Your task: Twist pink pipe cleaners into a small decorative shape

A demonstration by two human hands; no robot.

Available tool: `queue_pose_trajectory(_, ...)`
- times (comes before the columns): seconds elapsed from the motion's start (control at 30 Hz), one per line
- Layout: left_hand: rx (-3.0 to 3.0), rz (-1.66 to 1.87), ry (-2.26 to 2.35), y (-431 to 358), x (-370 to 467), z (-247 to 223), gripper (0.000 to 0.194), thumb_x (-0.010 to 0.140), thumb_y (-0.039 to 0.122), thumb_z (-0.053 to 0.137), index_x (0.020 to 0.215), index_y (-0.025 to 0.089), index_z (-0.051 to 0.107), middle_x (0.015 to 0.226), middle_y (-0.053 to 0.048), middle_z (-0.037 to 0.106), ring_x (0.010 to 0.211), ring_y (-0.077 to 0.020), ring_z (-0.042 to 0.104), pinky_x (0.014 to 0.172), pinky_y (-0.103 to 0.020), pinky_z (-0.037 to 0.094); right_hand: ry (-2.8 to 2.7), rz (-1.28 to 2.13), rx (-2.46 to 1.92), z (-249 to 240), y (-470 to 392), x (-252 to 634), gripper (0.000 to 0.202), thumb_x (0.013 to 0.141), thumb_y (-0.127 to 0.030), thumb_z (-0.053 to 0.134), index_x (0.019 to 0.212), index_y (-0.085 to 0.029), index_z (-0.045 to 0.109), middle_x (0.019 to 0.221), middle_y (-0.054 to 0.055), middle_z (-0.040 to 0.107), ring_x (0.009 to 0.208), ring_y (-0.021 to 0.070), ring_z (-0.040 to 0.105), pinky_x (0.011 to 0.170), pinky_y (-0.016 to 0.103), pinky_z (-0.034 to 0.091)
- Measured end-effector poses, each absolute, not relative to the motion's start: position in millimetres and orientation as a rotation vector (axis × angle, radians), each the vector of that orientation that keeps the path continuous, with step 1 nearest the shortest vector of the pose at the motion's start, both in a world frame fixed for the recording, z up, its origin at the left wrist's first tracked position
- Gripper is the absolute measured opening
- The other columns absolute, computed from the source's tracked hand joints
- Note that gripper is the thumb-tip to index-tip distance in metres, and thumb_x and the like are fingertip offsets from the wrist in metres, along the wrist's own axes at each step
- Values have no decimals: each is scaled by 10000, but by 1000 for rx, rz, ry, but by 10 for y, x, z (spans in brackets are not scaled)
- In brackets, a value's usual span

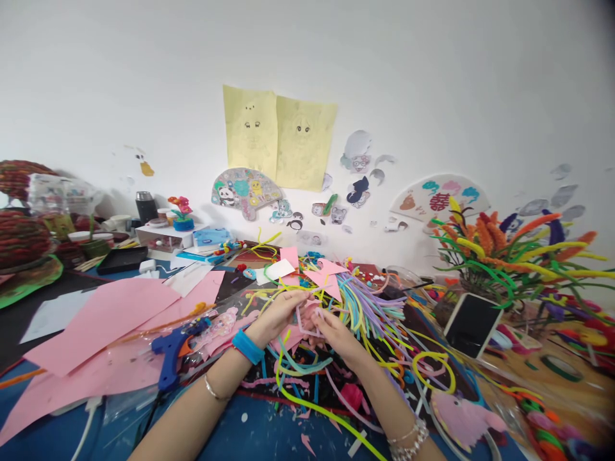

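Both hands meet above the middle of the cluttered table. My left hand [284, 314], with a blue band on its wrist, pinches the upper left of a thin pale pink bent strip [300, 321]. On the strip's right side, the fingers of my right hand [332, 330] are closed. The strip forms an angular open outline between the hands. Just behind them lie cut pink paper pieces [327, 276] and a bundle of pastel pipe cleaners [368, 301]. A yellow-green pipe cleaner [314, 408] curves below the hands.
A blue glue gun [168, 358] and large pink sheets [110, 314] lie to the left. On the right, a phone [473, 325] leans by a colourful pipe-cleaner plant [509, 250]. A black flask [146, 208] stands at the back left, near the white wall.
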State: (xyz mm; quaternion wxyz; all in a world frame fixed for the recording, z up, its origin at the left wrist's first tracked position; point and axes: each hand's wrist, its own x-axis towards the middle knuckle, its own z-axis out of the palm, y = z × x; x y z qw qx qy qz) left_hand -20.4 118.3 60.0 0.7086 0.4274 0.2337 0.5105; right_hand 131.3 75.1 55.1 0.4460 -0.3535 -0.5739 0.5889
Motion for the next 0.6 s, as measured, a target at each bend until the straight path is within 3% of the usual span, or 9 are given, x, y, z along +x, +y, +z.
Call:
queue_pose_trajectory(0.17, 1115, 1048, 550, 1178, -220, 581, 201, 768, 237, 633, 599, 128, 643, 492, 4, 515, 384, -58, 343, 373, -213, 222, -1338, 1310, -833, 538, 822, 1338, 369, 726, -471, 662, 1003, -234, 609, 806, 23, 685, 723, 180, 649, 666, 299, 515)
queue_pose_trajectory(0.27, 1181, 987, 558, 1145, -231, 610, 232, 767, 238, 631, 558, 138, 646, 447, -3, 521, 348, -55, 277, 356, -230, 168, -1309, 1143, -851, 559, 850, 1384, 367, 719, -427, 681, 1026, -238, 616, 919, 38, 695, 885, 207, 645, 791, 327, 501)
queue_pose_trajectory(0.43, 1196, 920, 556, 1105, -235, 666, 214, 762, 251, 635, 583, 137, 664, 485, -18, 550, 382, -70, 337, 373, -226, 204, -1370, 987, -915, 618, 839, 1439, 197, 725, -376, 676, 825, -207, 695, 826, 50, 717, 801, 224, 665, 781, 368, 513)
queue_pose_trajectory(0.6, 1125, 877, 527, 1120, -233, 674, 264, 775, 239, 609, 535, 131, 604, 515, -9, 506, 438, -80, 411, 409, -213, 293, -1377, 841, -965, 610, 838, 1456, 217, 735, -358, 668, 891, -208, 693, 883, 59, 717, 839, 238, 660, 800, 381, 503)
